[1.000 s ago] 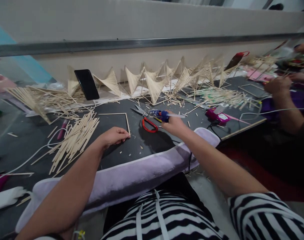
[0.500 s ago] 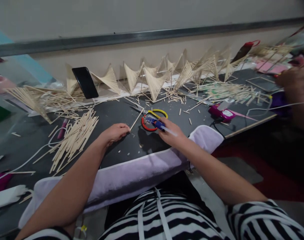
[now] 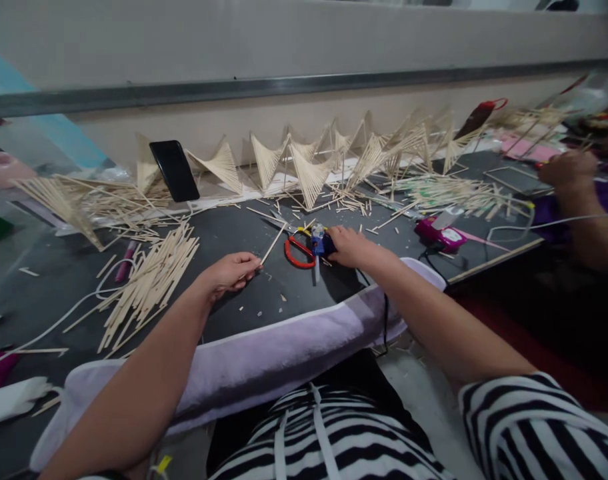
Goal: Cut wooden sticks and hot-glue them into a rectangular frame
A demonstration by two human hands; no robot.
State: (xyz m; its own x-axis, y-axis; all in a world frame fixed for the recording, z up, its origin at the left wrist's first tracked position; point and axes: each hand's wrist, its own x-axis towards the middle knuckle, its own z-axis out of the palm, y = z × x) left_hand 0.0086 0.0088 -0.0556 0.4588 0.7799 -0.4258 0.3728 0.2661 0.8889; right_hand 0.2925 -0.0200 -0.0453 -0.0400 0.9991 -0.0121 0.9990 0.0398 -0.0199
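Observation:
Between the thumb and fingertips of my left hand [image 3: 234, 272] is a thin wooden stick [image 3: 273, 245], slanting up and away to the right. My right hand [image 3: 351, 247] is closed on a small blue glue gun [image 3: 320, 241], low over the table, with a translucent glue stick poking out toward me. Scissors [image 3: 299, 253] with red and yellow handles lie just left of the glue gun, which partly hides them. A pile of loose wooden sticks [image 3: 147, 283] lies to the left of my left hand. My right fingertips are partly hidden by the gun.
Twisted stick models [image 3: 309, 177] stand along the wall, with a black phone [image 3: 175, 170] leaning among them. Stick offcuts and a magenta device [image 3: 439, 235] lie to the right. A lilac plush cushion [image 3: 284, 353] lines the front edge. Another person's hand [image 3: 569, 170] is at far right.
My right hand has turned the glue gun and shifted slightly right and lower, so its glue stick now points toward me. My left hand keeps the stick, almost still. The view has tilted slightly.

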